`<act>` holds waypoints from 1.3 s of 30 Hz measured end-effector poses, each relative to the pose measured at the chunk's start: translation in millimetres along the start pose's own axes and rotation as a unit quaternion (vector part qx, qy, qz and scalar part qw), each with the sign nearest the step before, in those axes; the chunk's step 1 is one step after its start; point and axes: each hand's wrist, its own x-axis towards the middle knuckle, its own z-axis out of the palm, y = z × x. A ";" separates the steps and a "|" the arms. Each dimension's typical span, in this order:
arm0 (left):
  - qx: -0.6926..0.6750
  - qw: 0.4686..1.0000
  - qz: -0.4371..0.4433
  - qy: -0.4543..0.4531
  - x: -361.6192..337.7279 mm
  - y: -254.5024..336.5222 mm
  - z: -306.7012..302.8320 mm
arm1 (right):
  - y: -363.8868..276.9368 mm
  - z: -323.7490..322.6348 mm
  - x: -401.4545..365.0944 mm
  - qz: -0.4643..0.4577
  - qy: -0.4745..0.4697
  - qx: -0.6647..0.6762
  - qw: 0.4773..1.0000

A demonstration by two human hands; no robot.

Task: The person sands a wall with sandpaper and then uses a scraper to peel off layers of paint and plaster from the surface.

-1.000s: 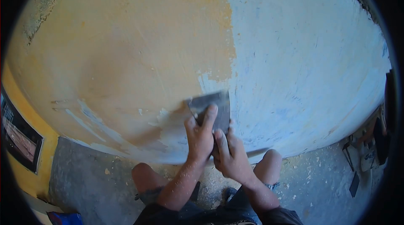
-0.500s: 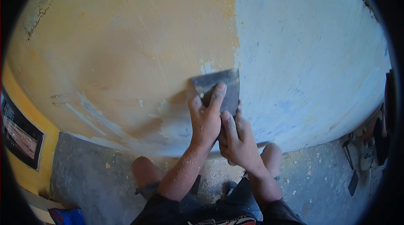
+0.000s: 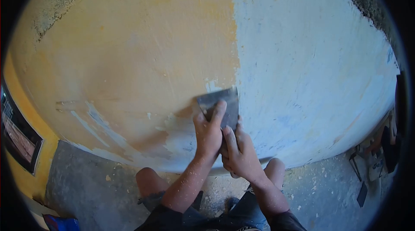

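A wide-bladed scraper (image 3: 232, 109) lies with its edge against the wall, where tan paint (image 3: 142, 45) borders a pale, bared strip (image 3: 298, 54). My left hand (image 3: 208, 138) is closed on the scraper near the blade, its thumb stretched up the blade's face. Just below and to the right, my right hand (image 3: 243, 155) wraps round the handle, which the fingers mostly hide. Pale flakes speckle both forearms.
Paint chips litter the grey floor (image 3: 101, 188) between and around my knees. At left is a dark-framed opening (image 3: 27, 138) in a yellow wall; a blue packet (image 3: 62, 223) lies below it. Tools and other clutter (image 3: 372, 164) stand at right. Rough wall patches (image 3: 62, 4) show above.
The view has tilted up, so wall, hands and scraper appear lower. Against the wall, the blade is at nearly the same spot, and both hands keep their hold.
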 end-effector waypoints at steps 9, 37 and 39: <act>0.002 1.000 0.010 -0.005 7.8 9.8 -0.3 | -3.2 4.5 10.5 -0.053 0.013 -0.039 0.998; 0.174 0.962 0.089 -0.193 2.0 86.3 -39.0 | -143.8 -103.7 -0.7 -0.124 0.015 -0.385 0.914; 0.290 0.917 0.265 -0.070 3.7 95.0 -75.6 | -147.2 -128.3 7.9 -0.275 0.139 -0.510 0.803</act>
